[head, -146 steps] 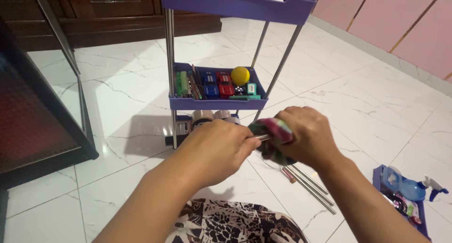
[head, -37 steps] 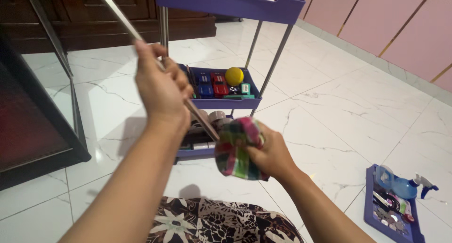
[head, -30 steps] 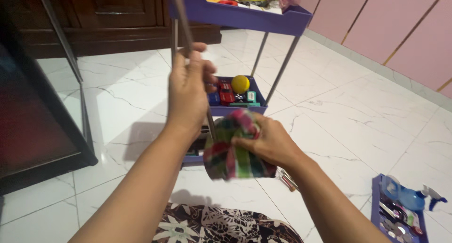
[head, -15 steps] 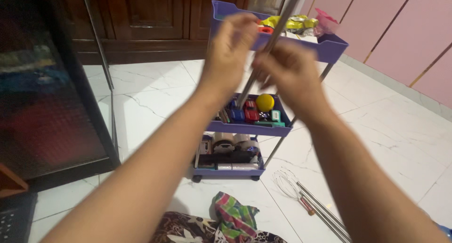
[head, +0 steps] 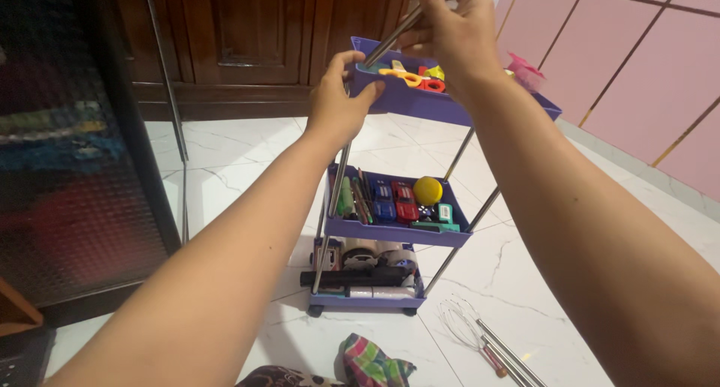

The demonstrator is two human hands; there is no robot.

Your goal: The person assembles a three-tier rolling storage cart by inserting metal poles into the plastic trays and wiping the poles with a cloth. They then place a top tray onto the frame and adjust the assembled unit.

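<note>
While left hand (head: 339, 106) grips purple plastic tray (head: 405, 102), right hand (head: 450, 27) pinches steel rod (head: 397, 38)

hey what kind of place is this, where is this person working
Probably a room in a home, not a workshop: white marble-look floor tiles, dark wooden cabinet doors, and a small purple three-tier cart of household odds and ends. The left hand steadies its top tray while the right hand holds a metal rod.

The rod (head: 405, 28) pinched in the right hand (head: 457, 27) is polished metal, bright and smooth. The cart (head: 397, 229) has matt purple plastic trays on thin shiny metal posts. Below the cart, the floor (head: 225, 154) is glossy white marble-look tile; a checked cloth (head: 371, 361) lies soft and crumpled on it beside a wire metal whisk (head: 469, 331). Behind the cart, the cabinet (head: 247, 34) is dark varnished wood.
</note>
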